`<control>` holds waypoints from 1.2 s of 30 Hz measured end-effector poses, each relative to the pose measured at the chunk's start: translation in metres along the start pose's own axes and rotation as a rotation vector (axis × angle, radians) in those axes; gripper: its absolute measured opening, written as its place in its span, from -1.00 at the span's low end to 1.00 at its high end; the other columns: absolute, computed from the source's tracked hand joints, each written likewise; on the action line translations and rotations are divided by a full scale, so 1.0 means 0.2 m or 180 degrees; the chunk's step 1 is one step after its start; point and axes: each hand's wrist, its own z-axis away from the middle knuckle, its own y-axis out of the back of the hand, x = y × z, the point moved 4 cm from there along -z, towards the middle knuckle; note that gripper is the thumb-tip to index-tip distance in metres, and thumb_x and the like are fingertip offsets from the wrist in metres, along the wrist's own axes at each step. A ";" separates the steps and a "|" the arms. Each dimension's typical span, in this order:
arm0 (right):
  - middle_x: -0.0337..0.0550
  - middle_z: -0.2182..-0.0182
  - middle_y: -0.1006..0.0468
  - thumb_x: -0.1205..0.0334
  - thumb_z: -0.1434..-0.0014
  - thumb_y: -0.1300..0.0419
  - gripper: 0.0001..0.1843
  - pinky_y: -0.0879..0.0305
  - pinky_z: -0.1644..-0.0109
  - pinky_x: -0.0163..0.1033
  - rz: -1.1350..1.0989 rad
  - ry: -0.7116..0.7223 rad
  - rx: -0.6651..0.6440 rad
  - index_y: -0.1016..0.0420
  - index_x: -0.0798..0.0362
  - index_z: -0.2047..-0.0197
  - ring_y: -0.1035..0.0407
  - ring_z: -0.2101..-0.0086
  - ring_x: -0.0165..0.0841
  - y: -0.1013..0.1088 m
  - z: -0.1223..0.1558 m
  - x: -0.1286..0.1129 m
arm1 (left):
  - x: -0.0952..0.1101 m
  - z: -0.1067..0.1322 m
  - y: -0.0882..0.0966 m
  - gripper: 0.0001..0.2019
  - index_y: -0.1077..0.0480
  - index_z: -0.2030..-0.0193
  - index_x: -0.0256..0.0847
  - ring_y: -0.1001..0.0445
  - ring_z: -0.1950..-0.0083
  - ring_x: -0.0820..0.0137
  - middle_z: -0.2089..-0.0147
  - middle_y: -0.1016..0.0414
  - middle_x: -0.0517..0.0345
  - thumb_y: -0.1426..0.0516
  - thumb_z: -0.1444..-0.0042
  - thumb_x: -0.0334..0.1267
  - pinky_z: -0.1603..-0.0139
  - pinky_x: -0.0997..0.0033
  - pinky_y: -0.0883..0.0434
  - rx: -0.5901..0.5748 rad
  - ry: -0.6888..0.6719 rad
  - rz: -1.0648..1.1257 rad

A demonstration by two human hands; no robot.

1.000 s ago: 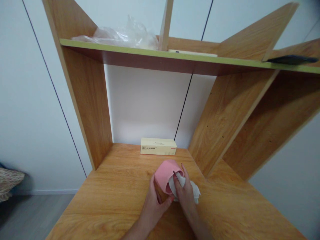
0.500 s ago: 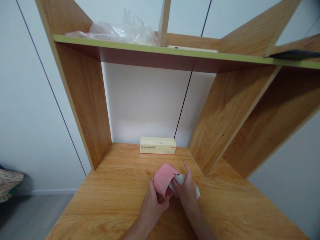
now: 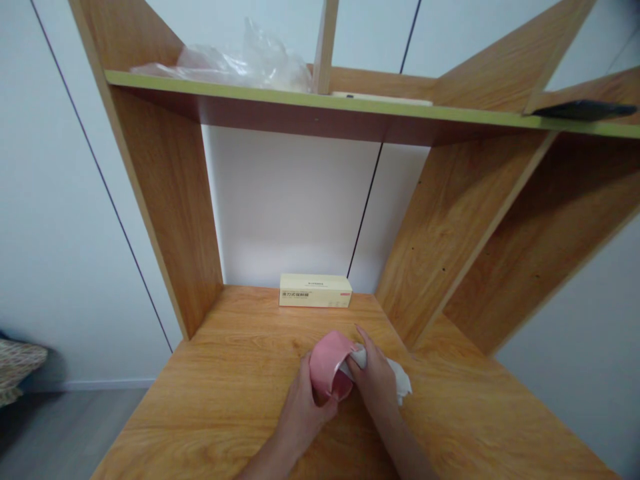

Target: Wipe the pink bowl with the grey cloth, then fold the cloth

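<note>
A pink bowl (image 3: 328, 357) is tilted on its side above the desk, its opening turned toward the lower right. My left hand (image 3: 305, 400) is closed around its left and lower rim, the thumb at the near edge. My right hand (image 3: 374, 380) grips a white cloth (image 3: 400, 380) and presses part of it against the bowl's right rim and inside. One finger of that hand points up, away from the bowl. The rest of the cloth hangs out to the right behind the hand. Part of the bowl's inside is hidden by the cloth and fingers.
A cream cling film box (image 3: 315, 291) lies at the back of the wooden desk (image 3: 225, 387). Overhead, a shelf (image 3: 270, 93) carries a clear plastic bag (image 3: 240, 63), a flat pale object (image 3: 383, 99) and a dark flat object (image 3: 585, 110). Wooden side panels stand left and right.
The bowl has turned slightly in my left hand and shows a little more of its inside. My right hand has shifted with the cloth, and more cloth shows on the right.
</note>
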 end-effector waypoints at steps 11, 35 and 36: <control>-0.18 0.58 -0.50 0.11 -0.11 0.09 -0.45 -0.26 0.49 -0.30 -0.1048 -0.0438 -0.0136 -0.17 0.20 -0.13 -0.37 0.57 -0.31 -0.03 0.06 -0.06 | -0.02 -0.02 -0.02 -0.17 0.23 -0.25 -0.26 -0.09 -0.22 0.16 -0.25 0.02 -0.23 -0.19 0.07 -0.20 -0.18 0.21 -0.10 0.0272 -0.0177 0.0919; -0.08 0.36 -0.54 0.11 0.03 -0.04 -0.36 -0.31 0.33 -0.24 -0.0844 -0.0918 -0.0122 -0.17 0.17 -0.13 -0.44 0.38 -0.24 -0.11 0.02 0.00 | -0.04 -0.02 -0.04 -0.60 -0.10 0.26 -0.20 -0.43 0.28 0.35 0.30 -0.42 0.12 -0.21 0.22 -0.41 0.34 0.46 -0.37 0.0369 0.0320 0.0889; -0.08 0.37 -0.53 0.11 0.01 -0.04 -0.36 -0.30 0.35 -0.25 -0.0737 -0.0872 -0.0162 -0.14 0.16 -0.15 -0.44 0.38 -0.25 -0.11 0.02 0.01 | -0.04 -0.02 -0.04 -0.60 -0.10 0.26 -0.19 -0.42 0.28 0.36 0.30 -0.42 0.13 -0.20 0.22 -0.43 0.35 0.46 -0.37 0.0360 0.0287 0.0822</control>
